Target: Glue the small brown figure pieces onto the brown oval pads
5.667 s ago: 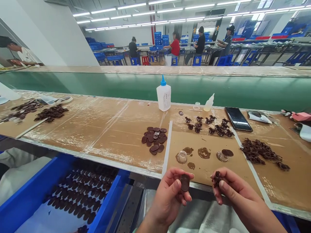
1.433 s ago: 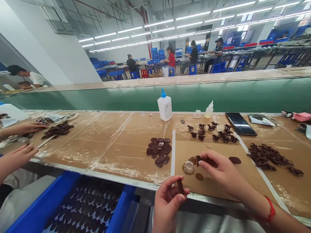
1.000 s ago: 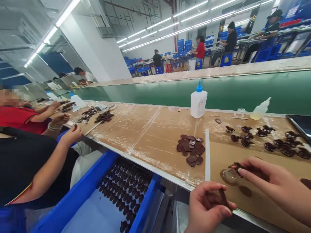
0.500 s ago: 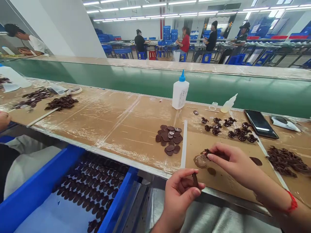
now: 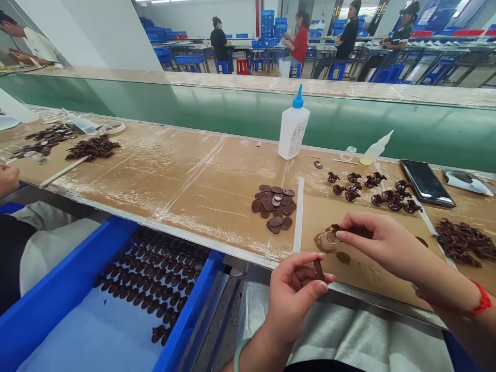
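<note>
The left hand [image 5: 293, 294] is being held half-curled just behind the near edge of the surface [image 5: 201, 217], with a thin dark oval piece [image 5: 318, 269] being gripped on edge against the thumb. The right hand [image 5: 382, 243], with a red cord [image 5: 482, 303] tied at its wrist, is being reached out to the right of the left hand and is nearly closed, a small dark spiky piece [image 5: 335, 228] being pinched at its fingertips. That piece is being kept at the rim of a small clear cup [image 5: 326, 241], which is resting on a brown card sheet [image 5: 372, 274]. Ahead of the hands, a pile of dark oval pieces [image 5: 273, 207] is lying left of a white strip [image 5: 298, 214], and a cluster of spiky pieces [image 5: 372, 191] is lying beyond the right hand. A larger heap of spiky pieces [image 5: 461, 242] is lying farther right. A white glue bottle with a blue cap [image 5: 293, 124] is standing ahead of the hands. A blue tray [image 5: 77, 258] lined with rows of oval pieces [image 5: 151, 279] is being kept left of the left hand, below the surface edge.
</note>
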`<state>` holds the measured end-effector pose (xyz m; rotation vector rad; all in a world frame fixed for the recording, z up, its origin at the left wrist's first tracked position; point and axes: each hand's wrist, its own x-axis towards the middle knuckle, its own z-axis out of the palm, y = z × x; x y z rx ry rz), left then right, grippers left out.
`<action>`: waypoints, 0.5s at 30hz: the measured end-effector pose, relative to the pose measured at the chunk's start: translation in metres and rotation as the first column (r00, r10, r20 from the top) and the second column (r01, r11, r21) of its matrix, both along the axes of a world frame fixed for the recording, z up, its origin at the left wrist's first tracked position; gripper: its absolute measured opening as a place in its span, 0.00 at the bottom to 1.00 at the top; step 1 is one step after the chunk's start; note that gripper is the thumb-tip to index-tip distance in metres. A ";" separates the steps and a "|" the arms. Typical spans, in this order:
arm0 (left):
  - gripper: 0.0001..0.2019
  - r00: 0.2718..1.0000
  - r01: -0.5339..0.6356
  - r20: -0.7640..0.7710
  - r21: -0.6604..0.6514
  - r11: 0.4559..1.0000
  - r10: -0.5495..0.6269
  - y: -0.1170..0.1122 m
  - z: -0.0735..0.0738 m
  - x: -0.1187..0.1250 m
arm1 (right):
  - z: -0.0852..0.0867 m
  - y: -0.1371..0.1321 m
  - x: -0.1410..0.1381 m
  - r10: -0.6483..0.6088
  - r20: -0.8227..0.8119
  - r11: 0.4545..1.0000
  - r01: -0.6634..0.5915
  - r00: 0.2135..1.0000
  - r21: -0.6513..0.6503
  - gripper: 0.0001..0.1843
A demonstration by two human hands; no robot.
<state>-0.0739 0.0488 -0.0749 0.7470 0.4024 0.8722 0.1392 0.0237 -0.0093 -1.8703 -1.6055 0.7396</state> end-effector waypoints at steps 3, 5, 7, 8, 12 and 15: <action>0.16 1.000 -0.005 -0.009 -0.010 1.000 0.004 0.000 0.002 0.000 | 0.001 0.001 0.000 0.007 -0.004 1.000 -0.007 1.000 0.000 0.16; 0.16 1.000 -0.004 -0.008 -0.013 1.000 0.004 0.000 0.003 0.000 | 0.002 0.002 0.001 0.013 -0.010 1.000 -0.013 1.000 -0.011 0.17; 0.16 1.000 -0.009 -0.001 -0.013 1.000 0.009 -0.001 0.003 0.000 | 0.003 0.003 0.001 0.011 -0.009 1.000 -0.011 1.000 -0.017 0.17; 0.16 1.000 -0.013 0.003 -0.016 1.000 0.013 -0.001 0.003 0.000 | 0.003 0.003 0.001 0.007 -0.002 1.000 -0.007 1.000 -0.016 0.17; 0.16 1.000 -0.013 0.010 -0.020 1.000 0.013 -0.001 0.002 0.001 | 0.003 0.003 0.000 -0.009 0.032 1.000 0.010 0.999 -0.015 0.17; 0.16 1.000 -0.016 0.004 -0.026 1.000 0.016 0.000 0.003 0.002 | 0.004 0.002 -0.001 -0.014 0.034 1.000 0.014 0.999 -0.010 0.17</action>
